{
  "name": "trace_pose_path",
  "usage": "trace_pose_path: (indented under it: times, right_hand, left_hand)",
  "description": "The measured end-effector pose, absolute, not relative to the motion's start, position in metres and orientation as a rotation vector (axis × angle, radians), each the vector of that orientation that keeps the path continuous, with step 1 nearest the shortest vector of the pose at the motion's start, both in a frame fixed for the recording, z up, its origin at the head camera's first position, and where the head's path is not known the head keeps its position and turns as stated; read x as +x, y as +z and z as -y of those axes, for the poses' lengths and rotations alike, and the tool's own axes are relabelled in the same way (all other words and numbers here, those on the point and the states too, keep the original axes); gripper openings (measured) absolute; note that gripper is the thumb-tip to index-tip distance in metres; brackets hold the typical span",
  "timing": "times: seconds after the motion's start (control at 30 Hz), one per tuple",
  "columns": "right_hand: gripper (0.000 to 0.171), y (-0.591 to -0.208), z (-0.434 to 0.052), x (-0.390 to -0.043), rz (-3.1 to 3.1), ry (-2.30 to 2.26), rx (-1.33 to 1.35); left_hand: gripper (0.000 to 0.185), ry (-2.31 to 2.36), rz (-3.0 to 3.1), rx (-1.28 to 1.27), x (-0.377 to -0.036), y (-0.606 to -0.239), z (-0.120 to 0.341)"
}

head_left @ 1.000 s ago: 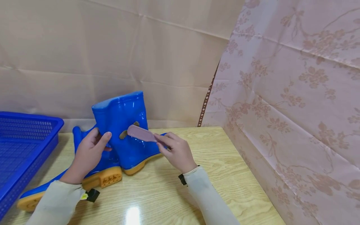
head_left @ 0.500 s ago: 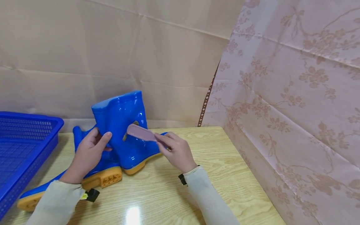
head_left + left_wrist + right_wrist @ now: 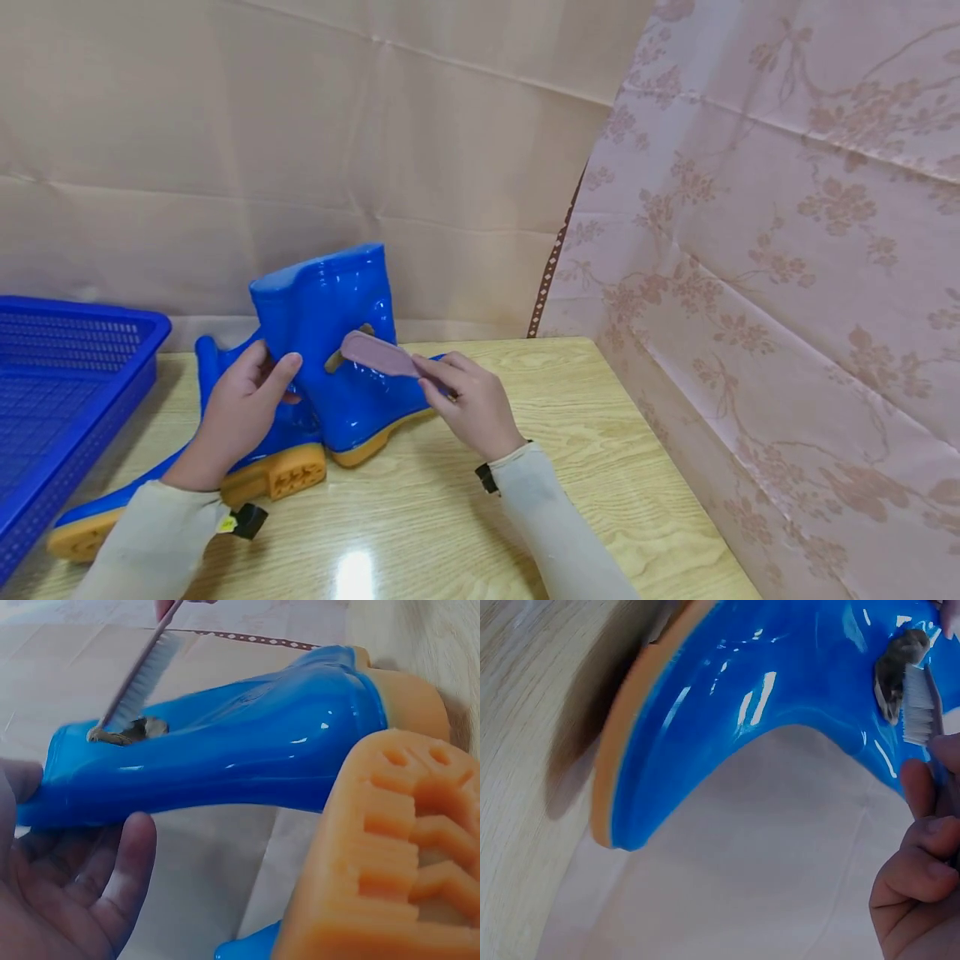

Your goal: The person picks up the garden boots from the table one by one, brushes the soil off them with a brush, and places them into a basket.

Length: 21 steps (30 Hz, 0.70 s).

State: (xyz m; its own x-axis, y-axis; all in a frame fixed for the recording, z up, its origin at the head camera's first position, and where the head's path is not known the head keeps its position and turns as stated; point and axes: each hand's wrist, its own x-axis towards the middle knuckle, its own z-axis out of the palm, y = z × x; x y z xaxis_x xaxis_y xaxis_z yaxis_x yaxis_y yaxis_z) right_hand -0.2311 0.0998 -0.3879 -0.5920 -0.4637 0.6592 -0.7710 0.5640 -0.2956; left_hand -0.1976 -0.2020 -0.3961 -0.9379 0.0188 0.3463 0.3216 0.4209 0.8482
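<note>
A blue rain boot [image 3: 322,308] with an orange sole stands on the table, its shaft leaning. My left hand [image 3: 243,408] grips the shaft near the top, with fingers and thumb on either side in the left wrist view. Between the fingers and thumb of my right hand [image 3: 472,408] is the handle of a pinkish scrub brush [image 3: 378,356]. Its white bristles [image 3: 146,679] face the shaft, right at a brown, mud-like patch [image 3: 900,664]. Behind my left wrist a second blue boot [image 3: 142,483] lies on its side, its treaded orange sole [image 3: 397,847] showing.
A blue plastic basket [image 3: 82,383] with mesh walls stands at the left. The wood-grain table [image 3: 450,517] ends on the right beside a pink floral cloth [image 3: 750,275]. A beige cloth [image 3: 450,167] hangs behind the boots.
The boot's shaft has rocked slightly left and back to the right. The brown patch shows differently around the brush head. Both hands keep nearly the same places.
</note>
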Motion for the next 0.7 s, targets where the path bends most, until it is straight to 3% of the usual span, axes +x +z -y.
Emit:
trace_pose_path:
  times: [0.27,0.7]
  right_hand:
    - [0.027,-0.3875,-0.1009,-0.2326,2.304,0.742,0.959]
    - [0.033,-0.3894,-0.0970,-0.2298,2.258,0.742,1.095]
  left_hand:
    - [0.052,-1.534,2.389,-0.193,-0.1995,-0.3988,0.2086]
    - [0.048,-1.526,2.401,-0.277,-0.1973,-0.3947,0.2028]
